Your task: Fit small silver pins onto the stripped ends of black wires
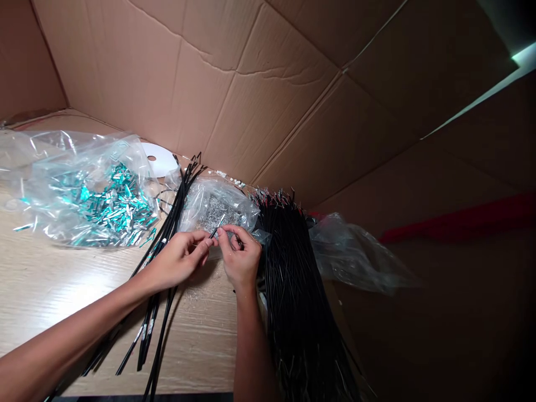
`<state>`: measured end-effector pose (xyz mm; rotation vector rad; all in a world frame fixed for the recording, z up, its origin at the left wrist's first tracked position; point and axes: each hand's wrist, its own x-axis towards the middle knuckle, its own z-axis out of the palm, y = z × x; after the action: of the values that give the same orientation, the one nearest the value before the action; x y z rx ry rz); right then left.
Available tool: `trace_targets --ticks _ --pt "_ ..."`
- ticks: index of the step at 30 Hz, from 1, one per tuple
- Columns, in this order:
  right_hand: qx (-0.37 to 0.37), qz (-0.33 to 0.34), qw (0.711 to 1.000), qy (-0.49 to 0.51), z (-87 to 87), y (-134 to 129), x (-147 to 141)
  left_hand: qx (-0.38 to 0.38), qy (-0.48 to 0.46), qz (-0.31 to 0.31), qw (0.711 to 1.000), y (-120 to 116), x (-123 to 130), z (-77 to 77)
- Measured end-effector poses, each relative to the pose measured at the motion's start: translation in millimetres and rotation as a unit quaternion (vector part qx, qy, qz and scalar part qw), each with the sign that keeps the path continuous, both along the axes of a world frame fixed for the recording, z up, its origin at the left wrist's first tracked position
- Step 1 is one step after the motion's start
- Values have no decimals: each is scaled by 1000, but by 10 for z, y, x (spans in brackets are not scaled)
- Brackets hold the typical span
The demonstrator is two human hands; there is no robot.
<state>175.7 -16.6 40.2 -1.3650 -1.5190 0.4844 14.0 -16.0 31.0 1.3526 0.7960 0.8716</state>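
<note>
My left hand (187, 257) pinches the end of a thin black cable (214, 230) whose tip looks pale or silvery. Close against it, my right hand (240, 254) has thumb and index finger closed at the same cable end; a small dark piece shows between its curled fingers. Both hands are just in front of a clear bag of fine silvery pieces (221, 209). Under my left wrist runs a loose bunch of black cables (167, 229), some with silvery wraps. Right of my right hand lies a thick bundle of black cables (288, 262) with red and white wire ends.
A clear bag of teal and silver foil strips (117, 206) lies at the left, with a white disc (159, 160) behind it. Another clear plastic bag (355, 254) sits at the right. Cardboard walls (209, 72) rise behind the wooden table (196, 346). Small white bits lie along the back.
</note>
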Motion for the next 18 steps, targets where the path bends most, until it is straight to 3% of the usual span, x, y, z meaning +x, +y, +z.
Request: trace_targets --ticks 3,5,8,12,18 --pt "-4 17 1000 -24 0 -16 -36 72 59 46 995 -7 15 -15" --pt "-19 27 999 -32 25 -34 -19 79 55 66 993 0 23 -11" --pt "-45 35 998 -25 93 -54 104 -16 -13 40 999 33 23 -3" --pt "-52 51 996 -42 152 -50 326 -152 -99 13 983 89 -2 -11" --pt "-51 82 988 -121 106 -25 338 -170 -94 34 980 136 -26 -19"
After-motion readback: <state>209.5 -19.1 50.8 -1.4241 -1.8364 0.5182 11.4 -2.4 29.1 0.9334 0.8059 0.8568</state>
